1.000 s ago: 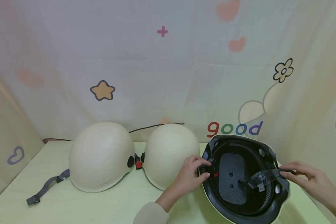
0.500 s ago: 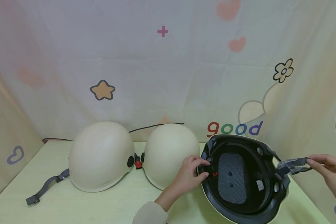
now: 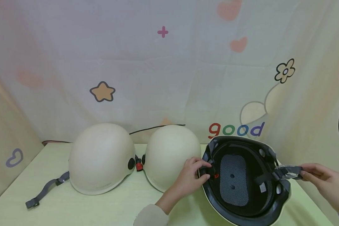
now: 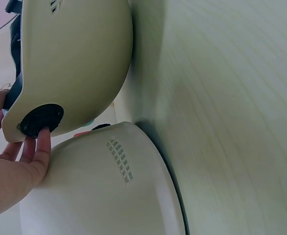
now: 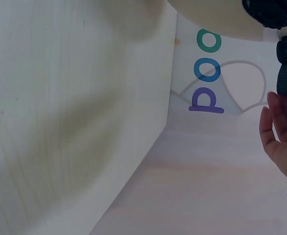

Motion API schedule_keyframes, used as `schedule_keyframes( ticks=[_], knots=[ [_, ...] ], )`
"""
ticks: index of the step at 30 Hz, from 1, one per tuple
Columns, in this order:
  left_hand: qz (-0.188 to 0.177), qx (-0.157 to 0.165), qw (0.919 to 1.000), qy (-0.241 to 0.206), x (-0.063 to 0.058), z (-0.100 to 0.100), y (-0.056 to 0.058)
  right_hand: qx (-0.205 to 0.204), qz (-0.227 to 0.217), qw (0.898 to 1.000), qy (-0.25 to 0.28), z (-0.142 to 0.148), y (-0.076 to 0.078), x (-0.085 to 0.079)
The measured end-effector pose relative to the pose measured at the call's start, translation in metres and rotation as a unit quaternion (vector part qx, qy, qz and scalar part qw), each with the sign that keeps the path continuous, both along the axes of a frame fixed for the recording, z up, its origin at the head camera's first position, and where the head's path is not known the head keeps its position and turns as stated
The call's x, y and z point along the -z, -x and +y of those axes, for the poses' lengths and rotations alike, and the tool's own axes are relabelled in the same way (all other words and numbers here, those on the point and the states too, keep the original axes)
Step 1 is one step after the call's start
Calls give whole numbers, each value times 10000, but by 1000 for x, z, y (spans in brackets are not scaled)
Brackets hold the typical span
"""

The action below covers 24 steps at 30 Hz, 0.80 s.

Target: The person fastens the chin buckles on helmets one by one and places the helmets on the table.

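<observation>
Your left hand (image 3: 187,175) curls its fingers over the edge of the upturned helmet (image 3: 234,196), bottom cut off, on the desk (image 3: 107,215); right of it, your right hand (image 3: 326,179) pinches its strap (image 3: 283,172), partly hidden. Lettering (image 3: 228,129) behind it reads "good".

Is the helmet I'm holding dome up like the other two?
No, the held helmet shows its padded inside, while the left helmet and middle helmet sit dome up.
</observation>
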<state>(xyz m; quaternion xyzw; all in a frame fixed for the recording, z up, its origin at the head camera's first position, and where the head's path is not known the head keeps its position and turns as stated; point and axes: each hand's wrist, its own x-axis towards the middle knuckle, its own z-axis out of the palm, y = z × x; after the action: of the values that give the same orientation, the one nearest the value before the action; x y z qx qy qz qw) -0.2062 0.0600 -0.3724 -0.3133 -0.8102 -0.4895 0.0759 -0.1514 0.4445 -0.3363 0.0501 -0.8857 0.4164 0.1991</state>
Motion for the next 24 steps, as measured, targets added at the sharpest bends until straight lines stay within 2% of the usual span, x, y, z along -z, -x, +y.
schedule_keyframes(
  ticks=[3, 7, 12, 13, 15, 18, 21, 22, 24],
  knots=[
    [12, 13, 10000, -15, 0, 0, -1, -269, 85, 9994, 200, -1, 0, -2],
    [20, 35, 10000, -36, 0, 0, -1, -218, 0, 9997, 98, -2, -2, -5],
    [39, 32, 10000, -76, 2, 1, 0, -132, 101, 9999, -7, 0, -1, -5],
    [44, 29, 10000, -76, 2, 1, 1, -82, 144, 9999, 10, 3, 1, -3],
    [79, 24, 9999, -81, 2, 1, 0, -113, 405, 9980, 471, 15, 8, 6],
    [118, 20, 9999, -75, 3, 1, 1, 2, 605, 9952, 770, 37, 16, 18],
    [129, 20, 9999, -72, 3, 1, 1, -127, 806, 9890, 1232, 57, 23, 28],
    [126, 23, 9999, -74, 3, 1, 1, 54, 724, 9916, 1069, 59, 23, 28],
    [112, 26, 9999, -75, 4, 1, 1, 108, 603, 9931, 1004, 57, 20, 27]
  ],
)
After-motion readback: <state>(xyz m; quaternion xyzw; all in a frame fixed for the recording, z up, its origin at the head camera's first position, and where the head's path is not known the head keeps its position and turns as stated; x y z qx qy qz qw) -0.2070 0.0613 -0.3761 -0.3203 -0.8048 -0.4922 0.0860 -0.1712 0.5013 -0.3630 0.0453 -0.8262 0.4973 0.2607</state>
